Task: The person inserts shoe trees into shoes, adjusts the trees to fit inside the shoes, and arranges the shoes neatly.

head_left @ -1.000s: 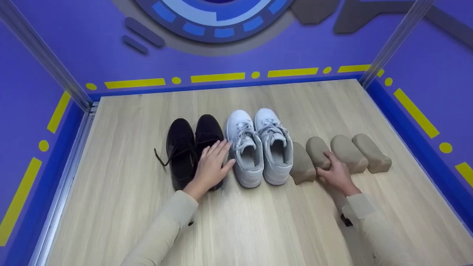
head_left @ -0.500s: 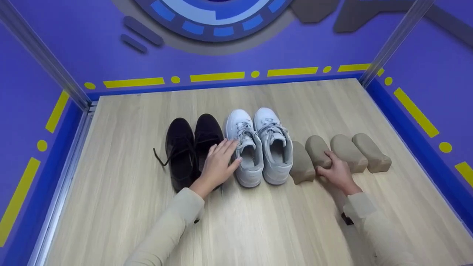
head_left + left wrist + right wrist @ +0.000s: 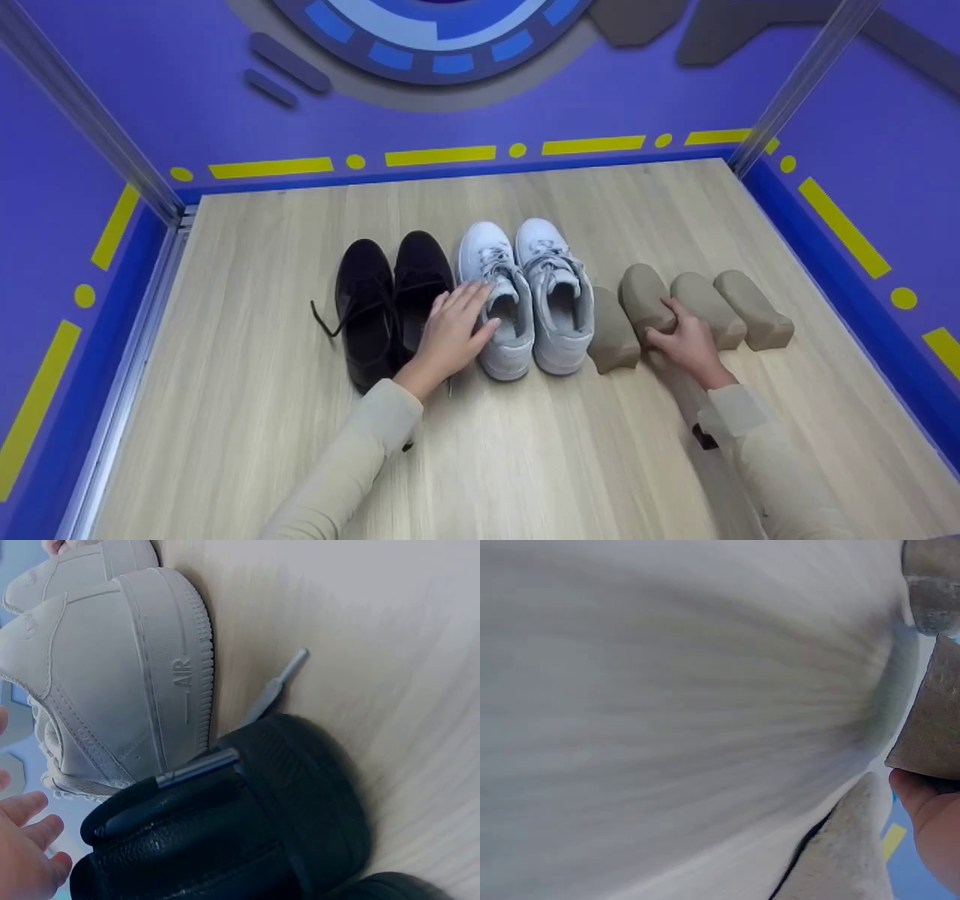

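My right hand [image 3: 690, 346] pinches a brown moulded shoe insert [image 3: 643, 294] at its heel end, thumb on one side and fingers on the other. In the right wrist view the same shoe insert [image 3: 936, 716] is tilted, with the thumb [image 3: 915, 791] at its lower edge. A pair of white lace-up sneakers stands left of the inserts, the left sneaker [image 3: 487, 251] and the right sneaker [image 3: 559, 337]. My left hand [image 3: 450, 334], fingers extended, is over the left sneaker's opening and the side of a black lace-up shoe [image 3: 421, 259].
Another black shoe [image 3: 364, 281] stands at the left, a lace trailing off it. More shoe inserts lie on the wooden board: one [image 3: 613, 330] beside the sneakers, others [image 3: 709, 311] [image 3: 754, 311] right of my right hand. Blue walls [image 3: 420, 124] enclose the board.
My right hand has raised the shoe insert's front and moved it slightly away from the board. My left hand has slid right, from the black shoe toward the left white sneaker.
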Demonstrator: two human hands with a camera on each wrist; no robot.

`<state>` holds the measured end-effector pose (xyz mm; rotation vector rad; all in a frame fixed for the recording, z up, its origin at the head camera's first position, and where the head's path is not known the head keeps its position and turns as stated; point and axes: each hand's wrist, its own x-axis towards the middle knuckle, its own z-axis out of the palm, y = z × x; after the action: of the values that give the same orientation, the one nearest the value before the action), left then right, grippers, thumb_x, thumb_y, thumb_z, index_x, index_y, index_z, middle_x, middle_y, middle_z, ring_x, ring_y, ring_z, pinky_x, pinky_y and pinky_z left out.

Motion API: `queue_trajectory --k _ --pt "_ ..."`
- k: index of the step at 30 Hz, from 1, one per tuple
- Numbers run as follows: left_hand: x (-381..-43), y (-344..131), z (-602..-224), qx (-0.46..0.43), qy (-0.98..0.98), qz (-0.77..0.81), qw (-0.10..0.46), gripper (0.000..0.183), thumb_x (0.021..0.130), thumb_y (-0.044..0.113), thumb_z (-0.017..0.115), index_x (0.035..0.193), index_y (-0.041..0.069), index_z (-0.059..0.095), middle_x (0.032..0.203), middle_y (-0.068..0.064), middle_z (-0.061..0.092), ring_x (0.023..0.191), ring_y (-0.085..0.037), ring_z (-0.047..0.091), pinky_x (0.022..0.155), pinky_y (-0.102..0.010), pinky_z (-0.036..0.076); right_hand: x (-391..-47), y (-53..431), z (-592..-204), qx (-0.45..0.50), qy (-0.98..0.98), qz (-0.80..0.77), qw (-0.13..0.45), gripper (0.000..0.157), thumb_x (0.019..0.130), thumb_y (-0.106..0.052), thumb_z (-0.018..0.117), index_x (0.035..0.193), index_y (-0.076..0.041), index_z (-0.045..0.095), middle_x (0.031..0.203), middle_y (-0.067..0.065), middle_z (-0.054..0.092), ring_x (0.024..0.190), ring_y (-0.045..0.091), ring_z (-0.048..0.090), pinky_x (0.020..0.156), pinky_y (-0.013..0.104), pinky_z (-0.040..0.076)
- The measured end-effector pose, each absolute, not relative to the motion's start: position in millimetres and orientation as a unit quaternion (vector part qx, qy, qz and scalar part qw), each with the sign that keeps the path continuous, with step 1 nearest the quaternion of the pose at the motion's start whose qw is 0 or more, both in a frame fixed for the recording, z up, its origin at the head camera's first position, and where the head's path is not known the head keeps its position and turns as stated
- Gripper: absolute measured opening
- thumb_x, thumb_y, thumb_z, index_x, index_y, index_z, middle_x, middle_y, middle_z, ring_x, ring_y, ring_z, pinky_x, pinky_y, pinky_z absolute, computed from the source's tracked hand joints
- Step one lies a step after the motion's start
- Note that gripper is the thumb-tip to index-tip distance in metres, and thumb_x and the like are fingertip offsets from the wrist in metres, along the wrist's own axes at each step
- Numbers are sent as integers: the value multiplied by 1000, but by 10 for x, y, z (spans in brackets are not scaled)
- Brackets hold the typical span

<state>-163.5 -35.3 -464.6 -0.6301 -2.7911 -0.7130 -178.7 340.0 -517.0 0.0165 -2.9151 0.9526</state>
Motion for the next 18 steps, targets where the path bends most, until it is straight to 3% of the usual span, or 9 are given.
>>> queue_trajectory --k 9,18 --pt "-1653 -279 -4661 -217 -937 -252 104 52 87 36 49 132 13 41 134 -7 45 125 -26 39 102 -47 27 -1815 3375 -5072 6 -950 311 26 59 76 -18 61 127 2 41 109 35 53 88 37 55 79 49 43" --pt "-1687 -242 -4660 -213 -936 -258 106 50 87 35 49 131 14 42 134 -8 45 125 -25 39 102 -46 27 -1810 3332 -4987 13 -948 318 16 60 77 -19 60 130 -1 39 110 34 53 75 30 52 71 42 42"
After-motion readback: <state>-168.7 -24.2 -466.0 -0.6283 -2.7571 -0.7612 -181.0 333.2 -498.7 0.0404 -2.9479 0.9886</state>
